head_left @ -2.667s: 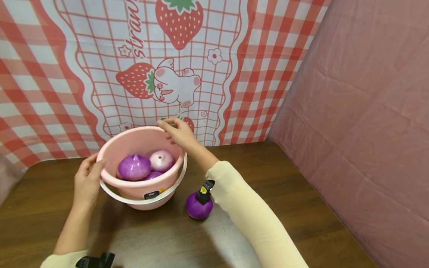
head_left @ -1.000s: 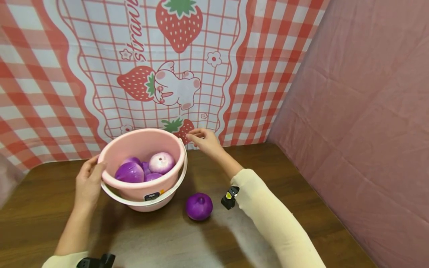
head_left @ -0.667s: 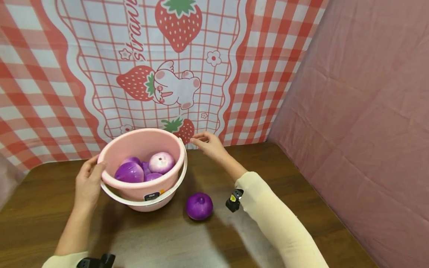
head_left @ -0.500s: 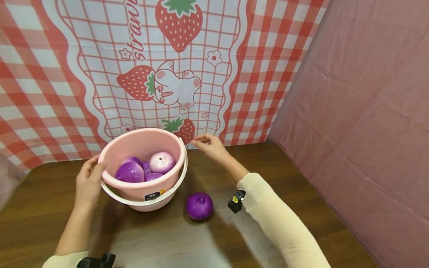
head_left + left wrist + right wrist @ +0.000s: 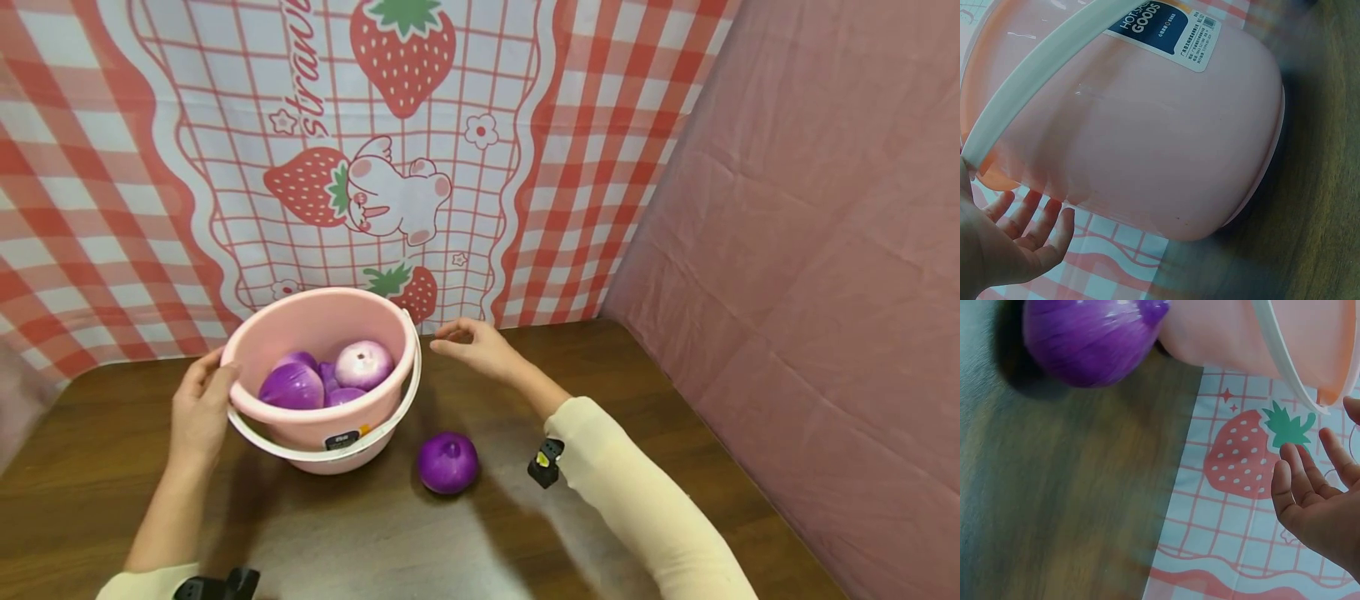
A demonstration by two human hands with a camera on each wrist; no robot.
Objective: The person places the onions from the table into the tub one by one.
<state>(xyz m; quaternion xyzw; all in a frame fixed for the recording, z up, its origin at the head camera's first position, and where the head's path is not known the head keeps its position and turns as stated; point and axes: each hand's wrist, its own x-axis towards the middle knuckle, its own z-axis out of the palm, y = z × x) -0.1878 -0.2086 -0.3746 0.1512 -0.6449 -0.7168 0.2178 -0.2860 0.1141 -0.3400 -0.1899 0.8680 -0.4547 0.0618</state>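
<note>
A pink bucket (image 5: 255,325) with a white handle (image 5: 411,387) stands tilted toward me on the table, holding several purple onions (image 5: 294,387) and one paler onion (image 5: 363,364). My left hand (image 5: 198,408) grips its left rim, thumb over the edge; in the left wrist view the left hand's fingers (image 5: 1022,219) curl at the outside of the bucket. My right hand (image 5: 483,350) hovers just right of the bucket, fingers relaxed and holding nothing. Below it, a single purple onion (image 5: 447,462) sits on the wood, also large in the right wrist view.
The wooden table (image 5: 600,400) backs onto a red-and-white checked strawberry cloth (image 5: 585,192). A plain pink cloth (image 5: 810,250) hangs along the right side. The bucket stands close to the back cloth.
My right hand has moved from over the bucket's far rim to the right and lower. The onions inside have shifted. My left hand stays on the rim; the table onion is still.
</note>
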